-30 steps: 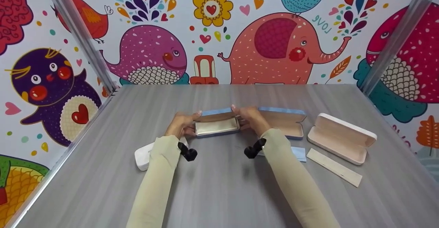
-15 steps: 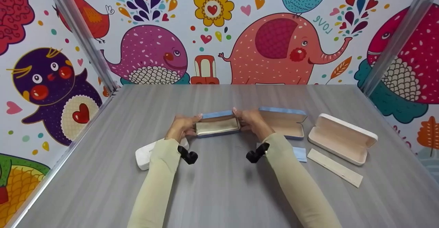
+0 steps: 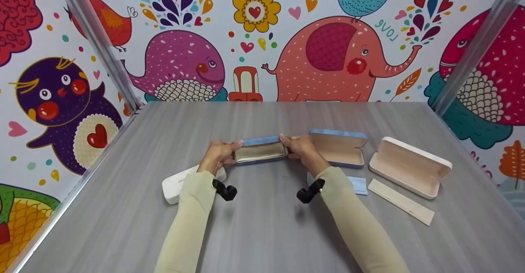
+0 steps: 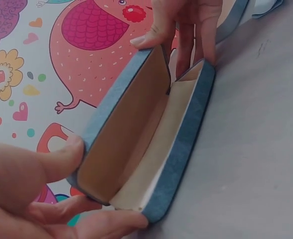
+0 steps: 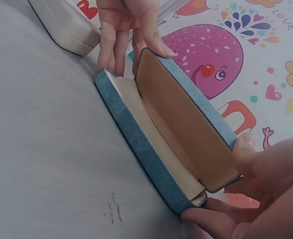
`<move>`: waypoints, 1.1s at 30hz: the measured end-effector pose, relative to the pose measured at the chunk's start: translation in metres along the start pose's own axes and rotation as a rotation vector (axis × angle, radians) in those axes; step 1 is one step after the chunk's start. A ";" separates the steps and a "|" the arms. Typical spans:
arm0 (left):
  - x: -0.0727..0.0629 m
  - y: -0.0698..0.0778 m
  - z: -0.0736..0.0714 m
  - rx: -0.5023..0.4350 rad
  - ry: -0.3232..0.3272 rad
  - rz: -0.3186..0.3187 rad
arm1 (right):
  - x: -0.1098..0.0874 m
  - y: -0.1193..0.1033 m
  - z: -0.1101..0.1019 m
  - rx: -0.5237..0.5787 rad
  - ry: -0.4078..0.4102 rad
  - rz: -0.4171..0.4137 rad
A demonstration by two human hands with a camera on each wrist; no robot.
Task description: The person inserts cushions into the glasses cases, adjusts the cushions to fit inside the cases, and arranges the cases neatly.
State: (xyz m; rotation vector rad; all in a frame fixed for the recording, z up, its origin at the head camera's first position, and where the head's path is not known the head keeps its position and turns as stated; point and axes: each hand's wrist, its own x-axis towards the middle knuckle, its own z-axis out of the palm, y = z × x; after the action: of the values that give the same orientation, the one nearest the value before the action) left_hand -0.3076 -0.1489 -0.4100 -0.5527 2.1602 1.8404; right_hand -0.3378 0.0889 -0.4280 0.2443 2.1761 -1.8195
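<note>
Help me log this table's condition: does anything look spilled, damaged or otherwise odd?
One small thing: dark, thin marks on the tabletop, near the open blue case gripped by the left hand and right hand. They stand out against the pale grey surface; scuffs or writing, I can't tell. I see no spill.

Clock centred on the held case [image 3: 261, 141]: we're seeing the left hand [image 3: 216, 154] at 9, right hand [image 3: 305, 150] at 3, second case [image 3: 343, 156] and third case [image 3: 406, 170] sitting beyond, around 3. On the table [image 3: 262, 232], a cloth [image 3: 359, 186] and, before the third case, a strip [image 3: 401, 202] are lying around 4, fourth case [image 3: 172, 187] at 8.
</note>
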 end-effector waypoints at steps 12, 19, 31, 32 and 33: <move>-0.004 -0.005 0.002 0.051 0.018 0.083 | -0.003 0.012 -0.002 -0.031 -0.008 -0.032; -0.003 -0.007 0.003 0.109 0.043 0.086 | -0.004 0.016 -0.002 -0.067 0.017 -0.056; -0.005 -0.010 0.005 0.169 0.072 0.125 | -0.004 0.027 0.000 -0.108 0.058 -0.124; -0.005 -0.010 0.006 0.170 0.075 0.123 | -0.004 0.028 0.000 -0.117 0.064 -0.124; -0.006 -0.010 0.006 0.173 0.079 0.122 | -0.004 0.028 0.000 -0.128 0.069 -0.121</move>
State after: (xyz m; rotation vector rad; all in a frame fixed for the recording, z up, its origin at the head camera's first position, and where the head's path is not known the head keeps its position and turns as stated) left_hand -0.2983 -0.1434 -0.4178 -0.4725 2.4258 1.6938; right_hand -0.3254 0.0940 -0.4533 0.1530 2.3924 -1.7486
